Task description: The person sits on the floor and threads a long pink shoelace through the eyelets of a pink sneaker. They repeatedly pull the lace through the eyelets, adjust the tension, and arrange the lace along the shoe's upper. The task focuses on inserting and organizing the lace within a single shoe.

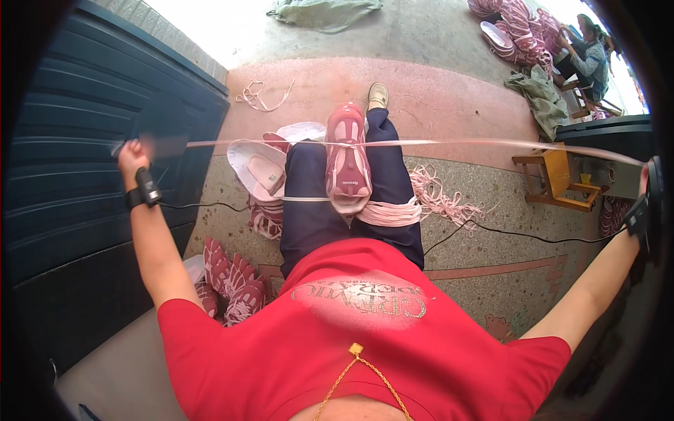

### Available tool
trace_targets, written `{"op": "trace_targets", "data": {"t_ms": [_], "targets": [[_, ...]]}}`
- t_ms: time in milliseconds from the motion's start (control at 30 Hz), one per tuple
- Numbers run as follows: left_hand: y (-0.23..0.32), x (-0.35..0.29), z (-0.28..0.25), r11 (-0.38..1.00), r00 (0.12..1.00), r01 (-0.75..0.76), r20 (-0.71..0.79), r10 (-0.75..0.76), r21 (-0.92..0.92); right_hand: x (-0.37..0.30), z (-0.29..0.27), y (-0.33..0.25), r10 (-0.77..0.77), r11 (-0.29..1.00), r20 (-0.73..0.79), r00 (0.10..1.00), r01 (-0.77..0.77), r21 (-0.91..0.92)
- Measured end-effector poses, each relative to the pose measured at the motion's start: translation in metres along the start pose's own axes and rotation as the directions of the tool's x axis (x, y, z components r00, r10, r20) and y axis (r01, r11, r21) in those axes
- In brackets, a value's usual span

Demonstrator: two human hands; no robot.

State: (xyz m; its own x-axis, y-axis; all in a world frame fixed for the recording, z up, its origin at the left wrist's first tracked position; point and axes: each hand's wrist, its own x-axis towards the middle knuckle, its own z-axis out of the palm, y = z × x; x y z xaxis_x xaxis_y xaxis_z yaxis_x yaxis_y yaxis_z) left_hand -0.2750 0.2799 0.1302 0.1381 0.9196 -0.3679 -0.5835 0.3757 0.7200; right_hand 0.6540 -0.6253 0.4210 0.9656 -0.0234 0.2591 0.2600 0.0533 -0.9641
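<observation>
A pink and dark-rose shoe upper [349, 168] lies across my lap between my thighs, toe pointing away. One pale pink shoelace [463, 142] passes across it and stretches nearly straight to both sides. Far out on the left, my left hand [132, 160] is closed in a fist around one end, a little blurred. My right hand [644, 179], at the right rim, grips the other end; a dark wrist device hides most of its fingers. A bundle of pink laces [388, 213] is draped over my right thigh. A white band [303, 199] runs across my left thigh.
White-lined uppers [254, 170] are stacked left of my knee, with more pink ones [235, 281] beside my hip. Loose laces [442, 195] lie on the right. A small wooden stool [558, 179] stands beyond. A dark blue door [105, 105] borders the left; a person [590, 59] sits far right.
</observation>
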Motion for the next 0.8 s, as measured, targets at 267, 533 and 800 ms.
{"op": "trace_targets", "data": {"t_ms": [267, 533, 800], "targets": [[-0.017, -0.011, -0.012, 0.922, 0.977, 0.146, -0.198, -0.078, 0.359, -0.349, 0.252, 0.209, 0.375, 0.912, 0.415, 0.829, -0.248, -0.327], [-0.245, -0.122, 0.154, 0.637, 0.652, 0.258, 0.356, -0.669, 0.726, -0.581, 0.402, 0.281, 0.12, 0.914, 0.983, 0.139, 0.371, -0.164], [-0.325, -0.19, 0.134, 0.211, 0.449, -0.661, 0.605, -0.658, 0.72, -0.587, 0.431, 0.307, -0.031, 0.68, 0.95, 0.312, 0.703, -0.209]]}}
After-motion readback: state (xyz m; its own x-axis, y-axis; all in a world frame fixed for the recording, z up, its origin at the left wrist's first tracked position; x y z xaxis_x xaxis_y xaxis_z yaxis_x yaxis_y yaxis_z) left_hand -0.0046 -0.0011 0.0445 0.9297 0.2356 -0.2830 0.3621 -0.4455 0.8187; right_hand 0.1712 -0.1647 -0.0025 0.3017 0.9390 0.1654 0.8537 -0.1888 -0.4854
